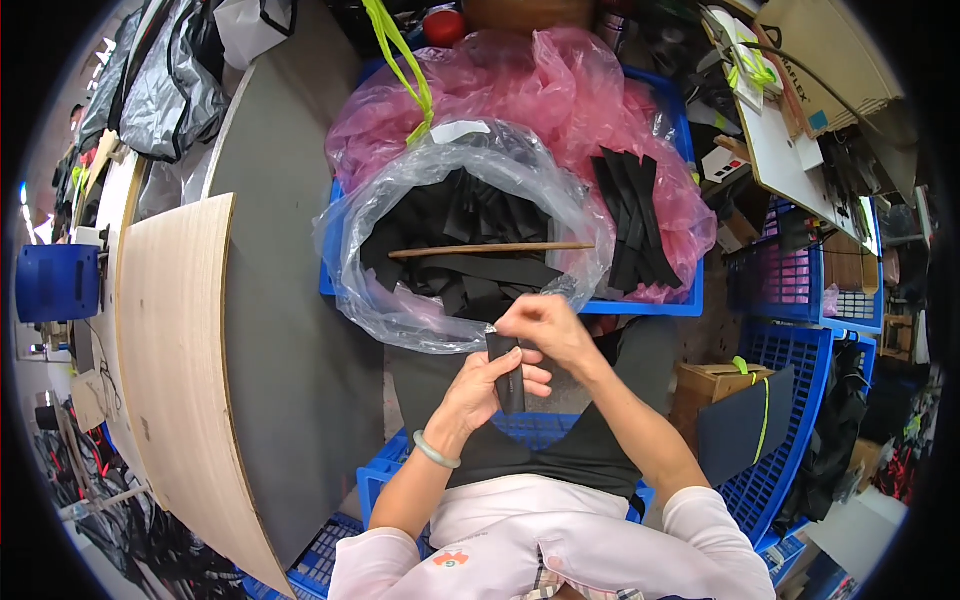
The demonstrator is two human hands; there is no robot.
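Note:
My left hand (482, 388) is closed around a flat black fabric strip (507, 372), which stands nearly upright above my lap. Thumb on the near face, fingers behind, it grips the strip's middle. At the strip's top end, my right hand (548, 332) is closed in a pinch. A small shiny bit (490, 329) shows beside those fingertips; what exactly they pinch is too small to make out. Just beyond both hands lies an open clear plastic bag (350, 255) filled with similar black strips (490, 268). Across its mouth rests a thin wooden stick (490, 249).
Pink plastic sheeting (540, 85) lines a blue crate (692, 130) under the clear bag. Another pile of black strips (635, 220) lies on it at the right. A grey board (300, 300) and a wooden panel (180, 370) flank my left; blue crates (770, 430) and a cardboard box (705, 395) stand right.

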